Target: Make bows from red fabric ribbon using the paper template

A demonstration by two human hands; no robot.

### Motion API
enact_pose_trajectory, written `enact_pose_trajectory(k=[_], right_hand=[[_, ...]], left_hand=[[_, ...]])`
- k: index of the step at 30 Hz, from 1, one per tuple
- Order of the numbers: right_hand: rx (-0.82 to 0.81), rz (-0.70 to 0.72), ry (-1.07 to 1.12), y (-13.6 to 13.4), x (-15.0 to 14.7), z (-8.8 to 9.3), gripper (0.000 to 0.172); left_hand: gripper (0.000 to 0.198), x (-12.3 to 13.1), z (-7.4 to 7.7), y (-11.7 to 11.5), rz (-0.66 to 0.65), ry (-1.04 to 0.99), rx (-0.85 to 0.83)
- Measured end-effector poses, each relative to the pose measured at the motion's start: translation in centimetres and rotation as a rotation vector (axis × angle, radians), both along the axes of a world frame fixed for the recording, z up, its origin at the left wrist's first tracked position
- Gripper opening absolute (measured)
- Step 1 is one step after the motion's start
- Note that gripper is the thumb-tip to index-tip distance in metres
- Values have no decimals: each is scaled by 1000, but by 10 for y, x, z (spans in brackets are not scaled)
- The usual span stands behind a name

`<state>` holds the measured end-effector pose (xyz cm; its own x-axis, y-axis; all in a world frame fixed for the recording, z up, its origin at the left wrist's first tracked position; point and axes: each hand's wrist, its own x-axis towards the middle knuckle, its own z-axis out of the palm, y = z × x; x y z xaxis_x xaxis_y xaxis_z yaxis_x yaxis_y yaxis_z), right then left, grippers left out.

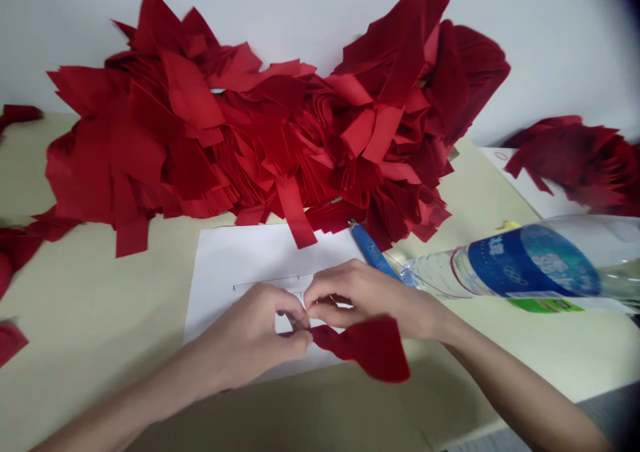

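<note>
My left hand and my right hand meet above a sheet of white paper with thin printed lines. Their fingertips pinch the narrow end of a piece of red cloth, whose wider part hangs out past my right wrist. The pinched end is mostly hidden by my fingers. A large heap of cut red cloth pieces lies just beyond the paper, with one strip lying over the paper's far edge.
A blue-labelled plastic water bottle lies to the right, beside a blue pen-like tool. A second red heap sits on white paper at the far right. Scattered red pieces lie on the cream table at left, against a white wall.
</note>
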<state>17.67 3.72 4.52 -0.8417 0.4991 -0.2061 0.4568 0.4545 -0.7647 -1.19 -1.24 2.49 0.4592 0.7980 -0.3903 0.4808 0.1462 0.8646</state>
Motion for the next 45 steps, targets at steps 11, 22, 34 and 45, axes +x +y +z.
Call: enact_pose_trajectory(k=[11,22,34,45], right_hand=[[885,-46,-293,-43,-21,-4,25],[-114,-573,234,-38,3,-21,20],[458,-142,-97,-31,-9,-3,18],[-188,-494,219,-26,6,-20,14]], left_hand=[[13,1,-10,10,237,118,251],[8,-5,0,22,294,-518,-399],[16,2,-7,9,47,162,110],[8,-16,-4,30,29,-435,-381]])
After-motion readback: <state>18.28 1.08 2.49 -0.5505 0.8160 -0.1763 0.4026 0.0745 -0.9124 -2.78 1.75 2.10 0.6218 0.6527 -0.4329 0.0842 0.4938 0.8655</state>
